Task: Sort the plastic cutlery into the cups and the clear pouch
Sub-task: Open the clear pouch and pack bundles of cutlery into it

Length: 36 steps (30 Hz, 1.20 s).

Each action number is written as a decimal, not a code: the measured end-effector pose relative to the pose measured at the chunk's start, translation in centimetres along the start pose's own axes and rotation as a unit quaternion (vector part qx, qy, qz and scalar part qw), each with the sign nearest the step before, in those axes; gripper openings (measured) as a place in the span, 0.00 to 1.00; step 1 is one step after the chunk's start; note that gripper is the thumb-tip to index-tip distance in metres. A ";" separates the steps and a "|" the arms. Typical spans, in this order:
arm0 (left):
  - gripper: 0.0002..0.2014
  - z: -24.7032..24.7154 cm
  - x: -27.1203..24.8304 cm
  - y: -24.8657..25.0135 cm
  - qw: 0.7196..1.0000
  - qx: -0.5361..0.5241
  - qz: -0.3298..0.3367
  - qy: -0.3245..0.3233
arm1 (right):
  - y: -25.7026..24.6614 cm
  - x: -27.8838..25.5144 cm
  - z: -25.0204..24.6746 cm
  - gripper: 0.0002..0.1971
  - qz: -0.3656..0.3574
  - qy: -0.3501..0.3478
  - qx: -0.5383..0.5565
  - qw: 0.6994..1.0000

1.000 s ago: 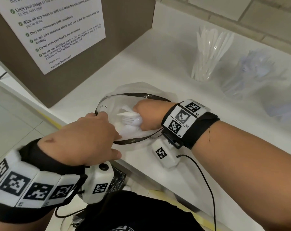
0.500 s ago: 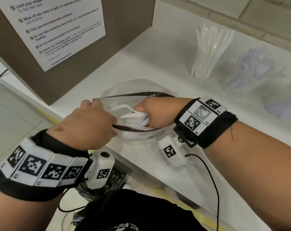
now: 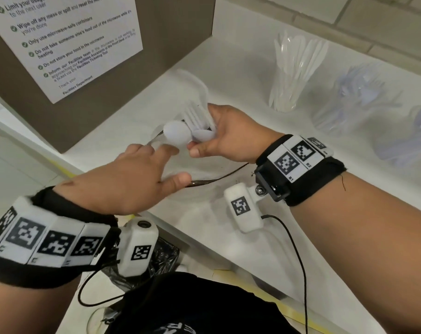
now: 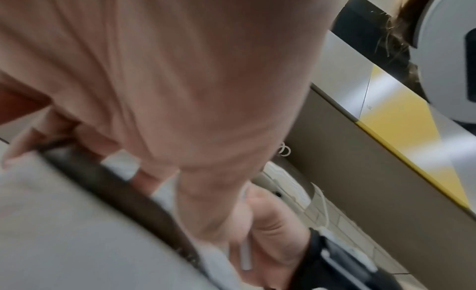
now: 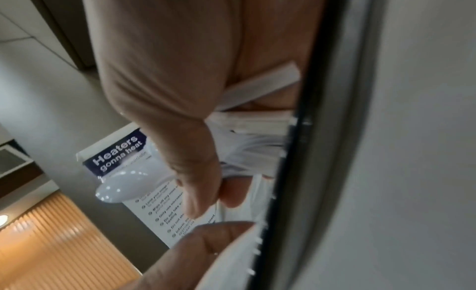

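Lifted clear of the pouch (image 3: 204, 169) at the counter's (image 3: 156, 56) front edge since the earlier frame, a mixed bundle of cutlery (image 3: 195, 126) is gripped in the right hand (image 3: 228, 136). The pouch's rim is released by the left hand (image 3: 132, 177), its fingers spread wide. Three cups (image 3: 291, 80) are lined along the back edge. A spoon could probably slip from the loose bundle. At least two spoons and one fork are counted.

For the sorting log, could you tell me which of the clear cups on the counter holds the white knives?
The clear cup of knives, leftmost, nearest the brown panel. The cups to its right hold bluish, blurred cutlery.
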<state>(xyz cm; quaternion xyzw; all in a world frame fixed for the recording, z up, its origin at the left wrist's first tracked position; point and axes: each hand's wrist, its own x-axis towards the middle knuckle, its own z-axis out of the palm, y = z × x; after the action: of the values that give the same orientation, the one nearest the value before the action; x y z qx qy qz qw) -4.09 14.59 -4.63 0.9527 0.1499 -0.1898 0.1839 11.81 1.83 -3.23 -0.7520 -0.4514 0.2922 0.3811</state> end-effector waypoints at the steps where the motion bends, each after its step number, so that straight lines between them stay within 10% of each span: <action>1: 0.47 0.0 0.3 -0.2 1.000 0.000 -0.003 0.025 | -0.1 -0.2 -0.1 0.19 -0.005 0.001 0.056 0.998; 12: 0.41 -1.0 3.8 -0.9 0.971 0.041 -0.161 0.172 | -2.8 -1.7 -4.0 0.17 -0.182 0.182 0.341 0.904; 26: 0.41 -4.3 4.3 1.3 0.961 0.018 -0.236 0.140 | 0.1 -4.1 -4.3 0.18 -0.063 0.294 0.383 0.874; 29: 0.38 -5.4 2.4 3.3 0.957 0.026 -0.198 0.210 | 0.6 -5.0 -4.8 0.15 -0.035 0.297 0.389 0.872; 32: 0.30 -6.0 1.3 7.5 0.956 -0.074 -0.003 0.284 | 1.0 -6.0 -5.5 0.10 -0.001 0.295 0.418 0.859; 36: 0.36 -3.4 3.4 13.2 0.916 -0.375 0.132 0.052 | 0.9 -7.3 -6.4 0.03 -0.003 0.314 0.477 0.821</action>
<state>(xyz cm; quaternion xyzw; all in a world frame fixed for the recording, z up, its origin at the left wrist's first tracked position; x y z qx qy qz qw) 4.66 5.04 0.78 0.8338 0.0926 -0.0436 0.5425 14.18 -6.97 0.14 -0.5257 -0.1140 0.2180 0.8143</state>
